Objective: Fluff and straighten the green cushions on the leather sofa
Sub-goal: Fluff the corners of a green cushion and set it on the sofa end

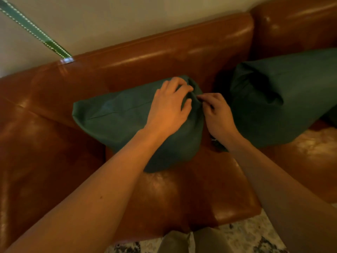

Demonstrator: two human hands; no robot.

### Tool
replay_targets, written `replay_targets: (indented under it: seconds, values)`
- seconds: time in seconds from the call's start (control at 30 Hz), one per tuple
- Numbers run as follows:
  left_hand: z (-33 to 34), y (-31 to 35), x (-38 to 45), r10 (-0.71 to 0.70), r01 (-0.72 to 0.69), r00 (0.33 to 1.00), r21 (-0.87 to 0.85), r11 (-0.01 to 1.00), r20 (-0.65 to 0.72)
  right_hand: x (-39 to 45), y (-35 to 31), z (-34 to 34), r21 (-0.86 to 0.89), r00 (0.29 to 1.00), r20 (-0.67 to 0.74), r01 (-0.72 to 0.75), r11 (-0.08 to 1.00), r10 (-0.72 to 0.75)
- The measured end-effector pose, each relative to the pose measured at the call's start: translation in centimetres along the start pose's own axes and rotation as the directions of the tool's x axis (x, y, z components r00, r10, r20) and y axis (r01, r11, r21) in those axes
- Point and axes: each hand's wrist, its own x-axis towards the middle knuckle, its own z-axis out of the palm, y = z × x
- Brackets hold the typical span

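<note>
Setting: a brown leather sofa (pixel 164 52) is seen from above, set against a pale wall (pixel 109 19); a patterned rug (pixel 246 234) shows at the bottom edge, and a green strap (pixel 36 31) runs down to the top of the sofa back.
Left fingers: the fingers (pixel 175 84) of the left hand (pixel 167 108) are curled and closed on a bunched corner of the near cushion (pixel 118 117), with the palm pressed on its top.
Right fingers: the fingers (pixel 206 98) of the right hand (pixel 218 117) are narrowed to a pinch on the same gathered corner, just beside the left thumb.
Near cushion: it lies flat on the seat, slanted across it, and is not leant upright against the sofa back; creases are seen where the corner is gathered.
Second cushion: the other green cushion (pixel 282 99) is slumped to the right, touched by neither hand, with a deep dent in its upper side.
Progress: the work is judged to be at an early stage, with one corner being tidied.
Left to do: the near cushion is yet to be plumped and stood up; the second cushion is yet to be handled at all.
</note>
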Motion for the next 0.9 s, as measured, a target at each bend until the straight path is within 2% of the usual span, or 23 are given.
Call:
replay_targets:
  seconds: [0.1,0.27,0.43,0.57,0.63,0.9]
  values:
    - [0.1,-0.4,1.3,-0.066,0.066,0.998,0.001,0.998,-0.003,-0.9,0.2,0.0,-0.013,1.0,0.018,0.008,1.0,-0.008]
    - [0.5,-1.6,0.9,-0.231,0.238,0.969,-0.068,0.969,0.091,-2.4,0.8,-1.1,-0.079,0.99,0.135,0.058,0.995,-0.047]
    - [0.6,-1.2,-1.1,-0.261,0.263,0.965,-0.118,0.958,0.032,0.3,-0.8,-2.8,-0.166,0.991,0.1,0.101,0.981,-0.085]
    - [0.9,-1.0,-2.6,-0.264,0.263,0.964,-0.121,0.957,0.013,2.6,-2.2,-1.9,-0.389,0.942,0.312,0.246,0.888,-0.124]
    - [0.9,-1.1,-3.2,-0.266,0.266,0.964,-0.112,0.957,0.018,2.7,-2.3,-1.3,-0.441,0.922,0.364,0.296,0.847,-0.132]
    - [1.3,-1.3,-4.3,-0.221,0.222,0.975,-0.083,0.972,0.012,0.9,-1.2,-1.3,-0.389,0.922,0.287,0.359,0.848,-0.259]
